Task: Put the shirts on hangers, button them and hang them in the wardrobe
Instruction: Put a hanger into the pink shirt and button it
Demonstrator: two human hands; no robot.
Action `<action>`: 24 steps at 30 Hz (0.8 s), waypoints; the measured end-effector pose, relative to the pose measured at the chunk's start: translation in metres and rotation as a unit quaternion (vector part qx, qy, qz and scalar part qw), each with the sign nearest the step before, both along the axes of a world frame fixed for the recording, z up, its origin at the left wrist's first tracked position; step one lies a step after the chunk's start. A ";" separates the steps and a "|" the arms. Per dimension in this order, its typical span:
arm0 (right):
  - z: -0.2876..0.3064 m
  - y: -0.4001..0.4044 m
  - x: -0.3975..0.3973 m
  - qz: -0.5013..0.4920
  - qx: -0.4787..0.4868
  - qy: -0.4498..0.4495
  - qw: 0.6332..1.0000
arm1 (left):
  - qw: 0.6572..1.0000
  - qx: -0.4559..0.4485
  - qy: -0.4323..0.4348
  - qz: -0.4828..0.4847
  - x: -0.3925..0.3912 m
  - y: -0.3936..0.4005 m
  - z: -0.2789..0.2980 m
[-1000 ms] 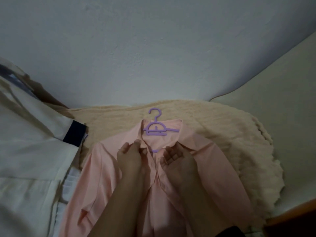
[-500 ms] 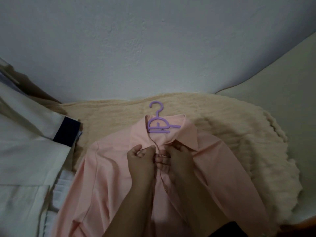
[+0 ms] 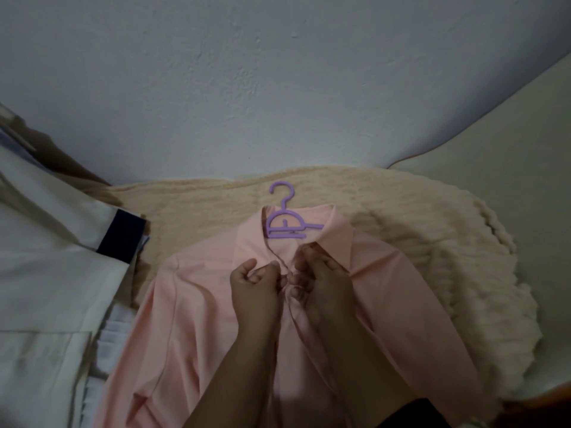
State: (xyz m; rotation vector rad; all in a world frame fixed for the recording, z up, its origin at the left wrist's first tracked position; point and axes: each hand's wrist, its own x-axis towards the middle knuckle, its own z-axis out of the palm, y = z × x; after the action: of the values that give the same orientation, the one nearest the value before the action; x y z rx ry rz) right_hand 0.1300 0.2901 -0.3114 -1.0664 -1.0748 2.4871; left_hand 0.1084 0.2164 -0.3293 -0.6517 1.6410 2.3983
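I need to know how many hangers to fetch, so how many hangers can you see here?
1. A purple hanger sits inside the collar of the pink shirt on the cream blanket. The white clothes at the left may hide others.

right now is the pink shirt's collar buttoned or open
Open: the pink shirt collar edges spread apart around the purple hanger; both hands pinch the placket just below it.

Pink shirt (image 3: 191, 304); purple hanger (image 3: 285, 225); cream ribbed blanket (image 3: 417, 251); white garment (image 3: 46, 273), navy cuff band (image 3: 122, 237).
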 end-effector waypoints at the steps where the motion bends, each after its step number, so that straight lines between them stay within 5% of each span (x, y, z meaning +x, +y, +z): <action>1: 0.001 0.000 0.000 0.000 -0.002 -0.001 1.000 | 1.000 0.020 -0.014 0.002 -0.001 0.000 0.002; 6: 0.005 -0.001 -0.002 -0.014 0.028 0.011 0.999 | 0.993 0.099 -0.066 -0.019 -0.004 -0.002 0.010; 13: 0.000 -0.001 -0.004 -0.011 0.102 0.013 0.995 | 0.994 0.086 -0.057 -0.017 0.000 0.000 0.005; 20: 0.001 0.006 -0.014 0.037 0.353 -0.012 0.935 | 0.995 -0.004 0.078 -0.069 -0.007 0.004 0.020; 24: 0.004 0.006 -0.014 0.002 0.377 -0.024 0.926 | 0.989 -0.046 0.118 -0.077 -0.016 0.006 0.020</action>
State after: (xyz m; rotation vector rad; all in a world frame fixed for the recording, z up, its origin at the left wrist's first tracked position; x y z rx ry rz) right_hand 0.1164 0.2963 -0.3077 -0.8619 -1.8202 1.7551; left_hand 0.0927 0.2225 -0.3093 -0.2493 1.8266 2.3747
